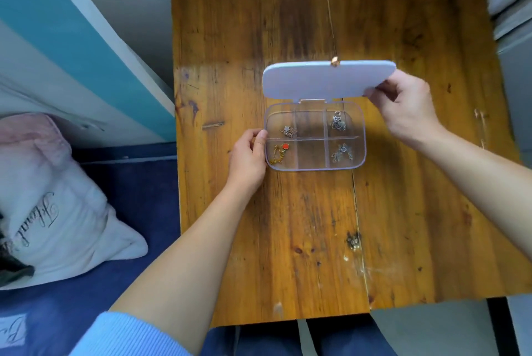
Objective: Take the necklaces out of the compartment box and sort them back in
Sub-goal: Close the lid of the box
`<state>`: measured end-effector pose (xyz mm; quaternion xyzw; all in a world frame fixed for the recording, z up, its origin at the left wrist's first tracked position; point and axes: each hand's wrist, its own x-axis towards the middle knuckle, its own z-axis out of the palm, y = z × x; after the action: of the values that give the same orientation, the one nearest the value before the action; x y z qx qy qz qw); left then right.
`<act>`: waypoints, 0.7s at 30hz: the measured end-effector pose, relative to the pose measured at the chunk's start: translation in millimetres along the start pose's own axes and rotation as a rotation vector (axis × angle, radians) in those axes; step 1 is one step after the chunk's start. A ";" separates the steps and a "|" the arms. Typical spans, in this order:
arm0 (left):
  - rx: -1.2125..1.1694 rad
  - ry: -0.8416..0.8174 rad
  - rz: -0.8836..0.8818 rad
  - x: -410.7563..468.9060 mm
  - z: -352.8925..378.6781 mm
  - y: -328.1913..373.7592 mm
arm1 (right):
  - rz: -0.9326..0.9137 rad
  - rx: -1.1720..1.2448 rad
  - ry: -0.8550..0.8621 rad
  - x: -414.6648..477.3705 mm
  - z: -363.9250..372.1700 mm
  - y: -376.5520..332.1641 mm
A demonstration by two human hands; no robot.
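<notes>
A clear compartment box lies on the wooden table, its pale lilac lid raised behind it. My right hand pinches the lid's right edge. My left hand holds the box's left side. A pinkish necklace sits in the far left cell. A gold chain with a red heart fills the near left cell. Silver necklaces lie in the far right cell and the near right cell. Both middle cells hold nothing. A thin gold chain with a pendant hangs above the lid.
A pale pillow with script lettering lies on dark blue bedding left of the table. A small dark metal piece rests on the table's crack near me. A teal and white wall rises at the left.
</notes>
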<state>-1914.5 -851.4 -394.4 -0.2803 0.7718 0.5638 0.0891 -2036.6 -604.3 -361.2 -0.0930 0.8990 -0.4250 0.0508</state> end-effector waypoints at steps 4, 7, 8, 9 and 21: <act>-0.056 -0.015 -0.012 -1.2 1.1 1.7 | -0.211 -0.204 -0.041 -17.3 -5.6 3.0; -0.091 -0.029 -0.126 -0.8 2.7 5.0 | -0.334 -0.378 -0.165 -26.9 -8.4 3.3; -0.115 -0.012 -0.178 -0.5 3.2 7.5 | -0.362 -0.420 -0.189 -29.6 -8.6 3.9; -0.147 0.008 -0.227 -0.8 3.9 10.5 | -0.380 -0.454 -0.202 -31.8 -8.8 4.1; 0.452 0.170 0.176 -3.0 32.2 32.6 | -0.239 -0.581 -0.275 -62.4 -3.8 8.4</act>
<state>-1935.1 -814.1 -377.5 -0.2314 0.9043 0.3571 0.0346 -1977.2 -583.0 -364.5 -0.2645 0.9500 -0.1375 0.0927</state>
